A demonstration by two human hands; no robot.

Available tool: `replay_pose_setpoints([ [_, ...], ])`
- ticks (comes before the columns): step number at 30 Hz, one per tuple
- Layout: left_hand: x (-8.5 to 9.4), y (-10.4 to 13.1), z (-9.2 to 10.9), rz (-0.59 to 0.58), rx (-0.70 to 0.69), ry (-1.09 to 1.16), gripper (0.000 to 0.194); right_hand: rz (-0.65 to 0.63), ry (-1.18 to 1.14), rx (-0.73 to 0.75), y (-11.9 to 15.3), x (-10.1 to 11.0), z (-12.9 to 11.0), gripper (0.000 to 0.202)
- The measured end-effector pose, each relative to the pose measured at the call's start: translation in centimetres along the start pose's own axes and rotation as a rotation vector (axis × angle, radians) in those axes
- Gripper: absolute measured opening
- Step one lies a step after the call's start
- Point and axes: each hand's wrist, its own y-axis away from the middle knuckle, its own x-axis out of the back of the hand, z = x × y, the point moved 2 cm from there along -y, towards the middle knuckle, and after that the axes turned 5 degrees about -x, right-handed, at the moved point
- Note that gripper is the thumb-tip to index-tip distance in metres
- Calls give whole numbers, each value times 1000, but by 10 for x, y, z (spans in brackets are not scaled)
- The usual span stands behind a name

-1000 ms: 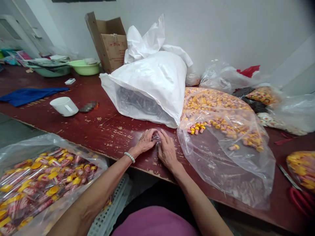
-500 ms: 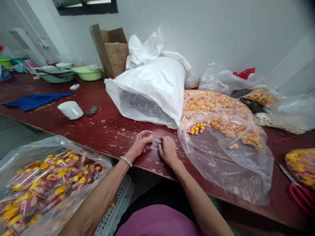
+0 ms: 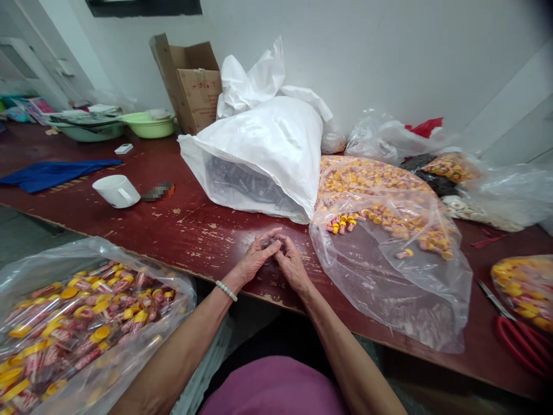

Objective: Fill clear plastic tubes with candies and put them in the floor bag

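My left hand (image 3: 258,256) and my right hand (image 3: 290,262) meet over the table's front edge, fingers curled toward each other. Between them are small clear plastic pieces (image 3: 266,244), mostly hidden by the fingers, so their exact shape cannot be told. A white woven sack (image 3: 276,141) lies just beyond, its mouth facing me, with many clear plastic tubes (image 3: 242,181) inside. To the right, an open clear plastic bag (image 3: 389,294) holds many small tubes with yellow caps and pink-red contents (image 3: 375,178).
A large clear bag (image 3: 173,282) of bigger yellow-capped tubes stands at the lower left. On the dark red table (image 3: 181,236) are a white mug (image 3: 114,191), a blue cloth (image 3: 56,173) and red-handled scissors (image 3: 514,334). A cardboard box (image 3: 199,95) and basins (image 3: 151,127) stand behind.
My hands have come together; a gap with clear pieces showed between them before, and the fingers now close around these. The view has shifted slightly.
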Motion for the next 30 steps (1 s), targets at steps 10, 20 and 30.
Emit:
replay_pose_setpoints([
  [10,28,3,-7,-73,-346,-1332,68,98,923,28,5,36,6,50],
  [20,46,33,10,-476,-41,-1459,114,-41,1306,29,2,27,-6,21],
  [30,-17,41,10,-188,-315,-1165,21,194,507,-9,4,42,6,41],
])
